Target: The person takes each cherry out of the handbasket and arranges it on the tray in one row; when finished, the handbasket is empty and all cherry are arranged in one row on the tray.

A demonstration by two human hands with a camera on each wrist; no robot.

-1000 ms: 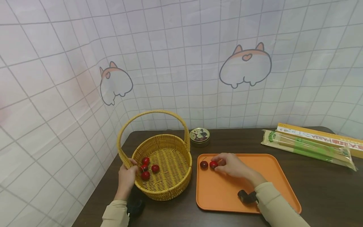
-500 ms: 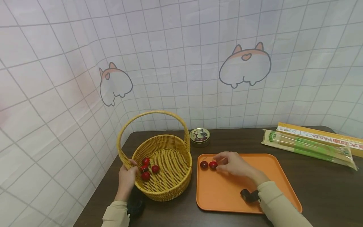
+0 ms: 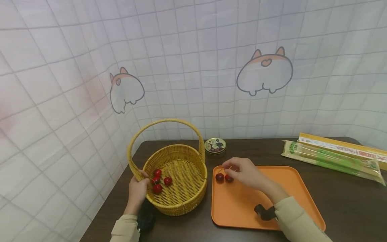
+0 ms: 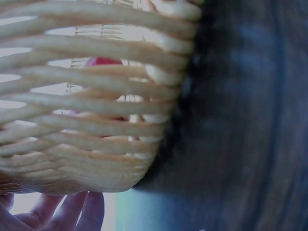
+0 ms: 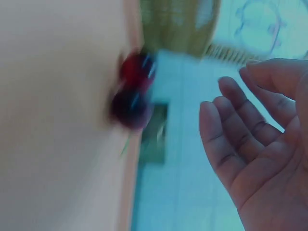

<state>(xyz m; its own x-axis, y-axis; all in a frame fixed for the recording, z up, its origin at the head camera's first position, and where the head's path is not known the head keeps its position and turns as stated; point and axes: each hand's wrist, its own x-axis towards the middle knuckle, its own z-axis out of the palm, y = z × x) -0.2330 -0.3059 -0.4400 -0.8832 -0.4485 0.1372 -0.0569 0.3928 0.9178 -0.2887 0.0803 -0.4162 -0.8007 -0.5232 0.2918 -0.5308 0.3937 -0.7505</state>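
Note:
A yellow wicker basket (image 3: pixel 176 198) with a hoop handle stands on the dark table and holds several red cherries (image 3: pixel 157 188). My left hand (image 3: pixel 137 189) grips its near-left rim, with the thumb on the inside. The left wrist view shows the basket's weave (image 4: pixel 96 96) up close, fingers (image 4: pixel 72 211) curled beneath it and a cherry (image 4: pixel 103 61) behind the strands. Two cherries lie on the orange tray (image 3: pixel 266 198), one dark (image 3: pixel 219 177) and one red (image 3: pixel 228 178). My right hand (image 3: pixel 239 169) hovers just over them, fingers loose. The blurred right wrist view shows the right hand (image 5: pixel 250 144) apart from the cherries (image 5: pixel 132 91).
A small round tin (image 3: pixel 215 145) sits behind the basket and tray. Long pasta packets (image 3: pixel 329 158) and a yellow box (image 3: pixel 341 147) lie at the back right. A gridded cloth with cartoon animals hangs close behind and to the left.
The right hand's fingers, earlier touching the red cherry, have lifted and spread above both cherries. The left hand stays on the basket rim.

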